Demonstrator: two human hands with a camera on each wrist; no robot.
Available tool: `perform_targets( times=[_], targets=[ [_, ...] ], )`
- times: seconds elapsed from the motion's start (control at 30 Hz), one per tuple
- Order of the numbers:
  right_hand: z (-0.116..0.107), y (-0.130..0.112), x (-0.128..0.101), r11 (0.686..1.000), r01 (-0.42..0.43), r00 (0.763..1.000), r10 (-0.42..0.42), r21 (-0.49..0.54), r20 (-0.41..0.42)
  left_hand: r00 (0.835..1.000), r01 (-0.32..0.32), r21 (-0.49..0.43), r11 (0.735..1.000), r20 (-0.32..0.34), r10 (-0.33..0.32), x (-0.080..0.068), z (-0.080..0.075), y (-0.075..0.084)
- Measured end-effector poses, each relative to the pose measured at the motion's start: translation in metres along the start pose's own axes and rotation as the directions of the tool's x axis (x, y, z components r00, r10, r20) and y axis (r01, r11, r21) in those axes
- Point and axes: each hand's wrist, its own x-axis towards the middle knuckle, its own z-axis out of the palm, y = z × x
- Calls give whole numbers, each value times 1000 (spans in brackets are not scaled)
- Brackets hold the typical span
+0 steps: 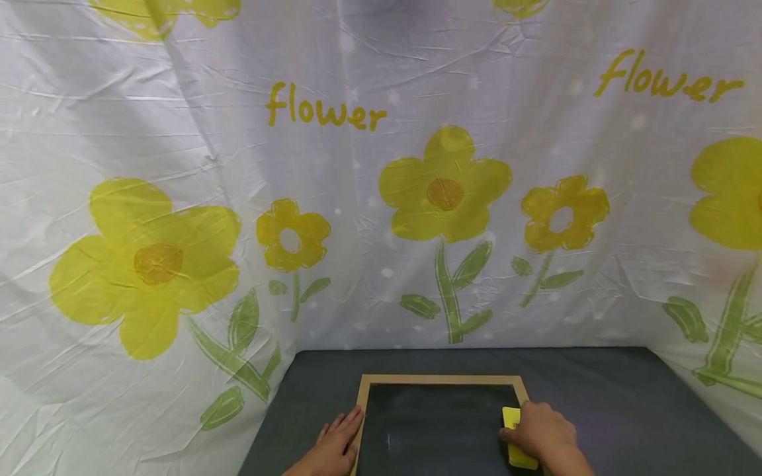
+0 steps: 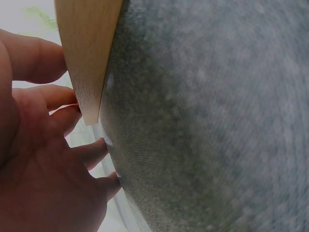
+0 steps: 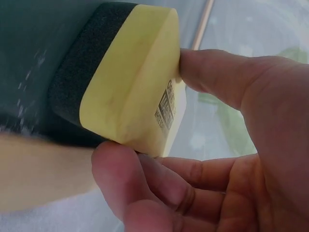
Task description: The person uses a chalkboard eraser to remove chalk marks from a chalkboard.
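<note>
A small blackboard (image 1: pixel 437 423) with a light wooden frame (image 1: pixel 440 380) lies on a dark grey table (image 1: pixel 619 403). My right hand (image 1: pixel 538 433) grips a yellow eraser (image 1: pixel 515 437) with a black felt pad (image 3: pixel 82 72) at the board's right edge. In the right wrist view the thumb and fingers (image 3: pixel 207 72) pinch the yellow eraser body (image 3: pixel 133 79), its felt on the board. My left hand (image 1: pixel 336 446) rests flat beside the frame's left side, fingers (image 2: pixel 53 96) touching the wooden frame edge (image 2: pixel 89 53). A faint chalk mark (image 1: pixel 388 441) shows low on the board.
A white cloth printed with yellow flowers (image 1: pixel 443 192) and the word "flower" hangs behind and around the table. The cloth drapes down past the table's left edge (image 1: pixel 268 423) and right edge (image 1: pixel 702 403).
</note>
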Motion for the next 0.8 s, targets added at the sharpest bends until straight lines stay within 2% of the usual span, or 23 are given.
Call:
perform_targets(
  times=[0.13,0.37,0.5,0.63,0.8],
  targets=[
    [-1,5,0,1000,-4,1000,4,5,6,1000,-8,5,1000,7,8,4,1,-7],
    [2,10,0,1000,-5,1000,5,9,7,999,-28,-19,999,15,28,21,10,-43],
    [5,11,0,1000,10,1000,-9,28,-22,999,-39,-14,999,16,39,29,13,-58],
    [6,7,-2,999,38,998,-37,28,-49,1000,-4,-30,1000,25,5,25,10,-48],
    [7,1,-5,998,68,994,-68,-4,-88,1000,17,-6,1000,23,-17,8,3,-12]
  ],
)
